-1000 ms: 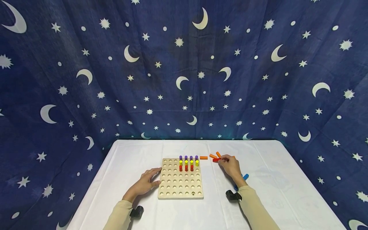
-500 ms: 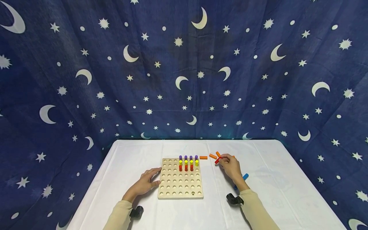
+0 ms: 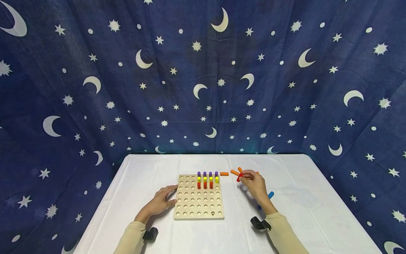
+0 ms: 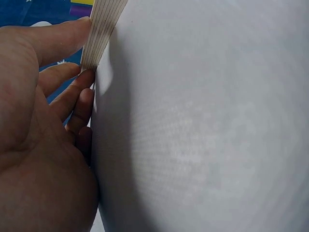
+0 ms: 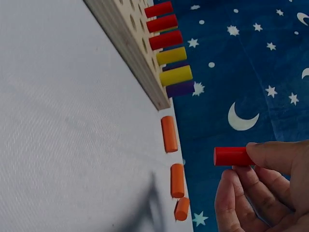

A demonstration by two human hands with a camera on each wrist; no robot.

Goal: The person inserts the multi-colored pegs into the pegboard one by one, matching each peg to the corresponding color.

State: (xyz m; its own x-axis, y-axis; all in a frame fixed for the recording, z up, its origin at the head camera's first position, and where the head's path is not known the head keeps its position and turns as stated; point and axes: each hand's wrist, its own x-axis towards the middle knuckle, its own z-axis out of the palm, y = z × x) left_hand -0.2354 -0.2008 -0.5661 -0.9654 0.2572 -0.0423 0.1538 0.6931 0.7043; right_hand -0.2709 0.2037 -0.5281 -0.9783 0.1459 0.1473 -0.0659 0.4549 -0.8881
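Observation:
My right hand (image 3: 254,184) pinches a red peg (image 5: 232,156) between thumb and fingertips, raised off the table to the right of the pegboard. The wooden pegboard (image 3: 186,200) has rows of round holes. In its far right part stand purple pegs (image 3: 210,174), yellow pegs (image 3: 205,179) and three red pegs (image 3: 205,185). At the board's left edge my left hand (image 3: 160,203) rests with spread fingers, and its thumb and fingertips touch the side. In the left wrist view the board's layered edge (image 4: 100,34) shows against those fingertips.
Several orange pegs (image 3: 224,174) lie beyond the board and near the right hand. Blue pegs (image 3: 270,194) lie under the right wrist, partly hidden. A white cloth covers the table (image 3: 152,165), with a starry curtain (image 3: 203,88) behind it.
The red peg in my right hand has turned from lying nearly flat to a steeper angle and has lifted a little. My left hand and the pegboard have stayed put.

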